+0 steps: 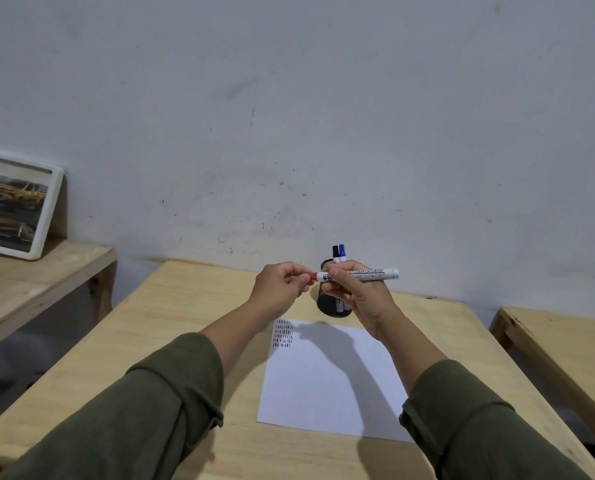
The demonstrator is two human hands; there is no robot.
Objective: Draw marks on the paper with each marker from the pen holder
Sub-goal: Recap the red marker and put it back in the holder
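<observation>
Looking down from the head camera, both hands are raised above a pale wooden table (171, 327), meeting over its far half. The right hand (358, 292) is wrapped around the white barrel of a marker (375, 273), which lies level and crosswise, its plain end sticking out to the right. The left hand (282, 284) pinches the red cap (312, 276) at the marker's other end between fingertips and thumb; the cap sits against the barrel, and whether it is seated or coming loose cannot be told. Just behind the hands stands a black mesh pen holder (334, 304), partly hidden by the right hand, with a black-capped marker (335, 252) and a blue-capped marker (342, 252) standing upright in it, side by side. A white sheet of paper (330, 382) lies flat on the table below the hands, nearer than the holder, with rows of short strokes (282, 333) in its far left corner. Dark green sleeves (157, 403) cover both forearms. A framed picture (15, 204) of yellow cars leans on the wall on a side bench (29, 282) at left.
</observation>
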